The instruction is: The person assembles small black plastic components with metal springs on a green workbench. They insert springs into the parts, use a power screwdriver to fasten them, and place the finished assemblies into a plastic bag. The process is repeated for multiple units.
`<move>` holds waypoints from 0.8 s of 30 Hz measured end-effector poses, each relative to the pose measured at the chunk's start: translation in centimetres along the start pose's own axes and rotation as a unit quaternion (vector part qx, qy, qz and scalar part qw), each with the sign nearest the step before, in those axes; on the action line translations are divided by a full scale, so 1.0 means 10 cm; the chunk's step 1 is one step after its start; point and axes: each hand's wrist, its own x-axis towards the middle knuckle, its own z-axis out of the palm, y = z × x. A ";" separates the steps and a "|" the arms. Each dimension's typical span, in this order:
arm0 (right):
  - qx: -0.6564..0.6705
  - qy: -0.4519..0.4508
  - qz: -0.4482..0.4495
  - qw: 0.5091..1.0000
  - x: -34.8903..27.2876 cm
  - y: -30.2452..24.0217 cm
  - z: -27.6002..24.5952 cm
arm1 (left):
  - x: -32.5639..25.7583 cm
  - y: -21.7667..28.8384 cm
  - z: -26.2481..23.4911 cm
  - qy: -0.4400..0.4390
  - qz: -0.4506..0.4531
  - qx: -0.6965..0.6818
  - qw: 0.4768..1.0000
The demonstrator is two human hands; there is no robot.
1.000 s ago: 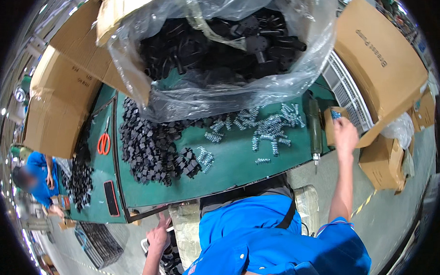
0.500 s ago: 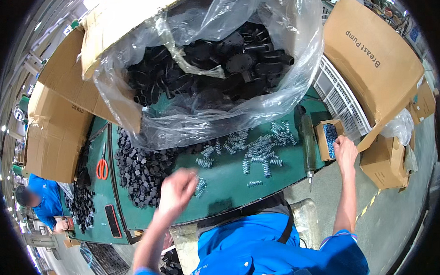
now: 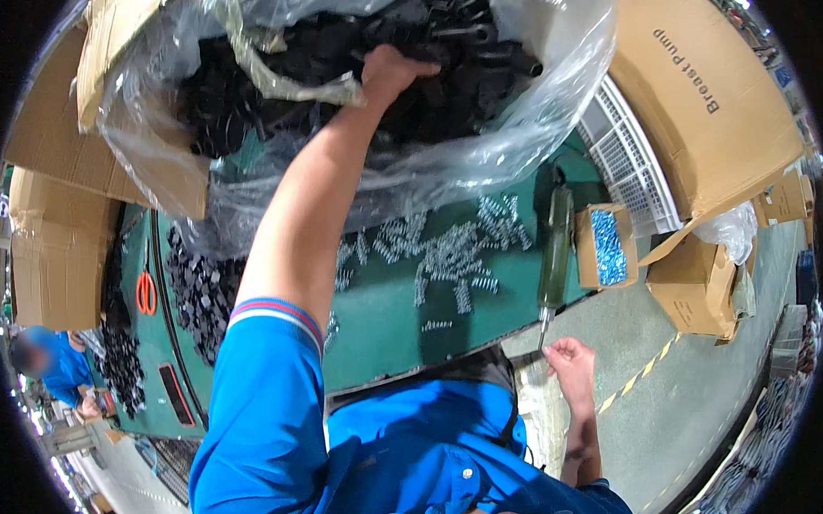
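My left hand (image 3: 394, 72) reaches far forward onto a heap of black plastic parts with round discs and tubes (image 3: 327, 56). One digit stretches out to the right; the other fingers are partly hidden among the parts. My right hand (image 3: 574, 367) is off the table's front edge, thumb and fingertips pinched beside the tip of a dark green electric screwdriver (image 3: 555, 252). Whatever sits in the pinch is too small to make out. Between the hands, silver coil springs (image 3: 452, 251) lie scattered on the green table (image 3: 378, 349). A small cardboard box (image 3: 585, 255) holds bluish screws (image 3: 608, 246).
A clear plastic liner (image 3: 517, 154) surrounds the black parts. Small black pieces (image 3: 195, 283), red-handled scissors (image 3: 145, 292) and a phone (image 3: 175, 394) lie at left. A white plastic crate (image 3: 630, 159) and large carton (image 3: 709, 92) stand right. Another person (image 3: 62, 369) works far left.
My left hand has gone from above the table forward into the black parts. My right hand has left the screw box and moved down and left to the screwdriver's tip. The view has shifted.
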 end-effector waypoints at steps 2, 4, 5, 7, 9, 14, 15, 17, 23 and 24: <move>-0.010 0.002 -0.010 1.000 0.04 -0.11 0.10 | -0.17 0.04 -0.11 0.027 -0.012 -0.068 0.997; -0.007 0.002 -0.033 0.999 0.02 -0.03 0.11 | -0.29 0.01 -0.11 0.092 0.026 -0.157 0.983; -0.012 -0.011 -0.042 0.999 0.04 -0.02 0.10 | -0.37 -0.02 -0.13 0.125 0.045 -0.201 0.970; -0.011 -0.030 -0.045 0.998 0.03 -0.03 0.10 | -0.70 0.04 -0.34 0.087 0.067 -0.326 0.939; -0.025 -0.042 -0.038 0.998 0.02 -0.05 0.13 | -1.20 0.12 -0.64 0.025 0.084 -0.380 0.921; -0.027 -0.028 -0.050 0.998 0.02 -0.07 0.23 | -2.46 -0.42 -0.86 -0.224 -0.024 -0.258 0.939; -0.022 -0.019 -0.061 0.998 0.01 -0.07 0.25 | -2.66 -0.58 -0.78 -0.247 -0.024 -0.199 0.948; -0.014 -0.001 -0.069 0.998 0.02 0.01 0.27 | -3.00 -0.83 -0.67 -0.275 -0.037 -0.107 0.955; 0.028 0.026 -0.081 0.996 0.05 0.08 0.30 | -3.61 -0.77 -0.48 -0.071 0.117 0.218 0.966; 0.023 0.032 -0.079 0.996 0.04 0.08 0.30 | -3.67 -0.70 -0.43 0.007 0.163 0.266 0.950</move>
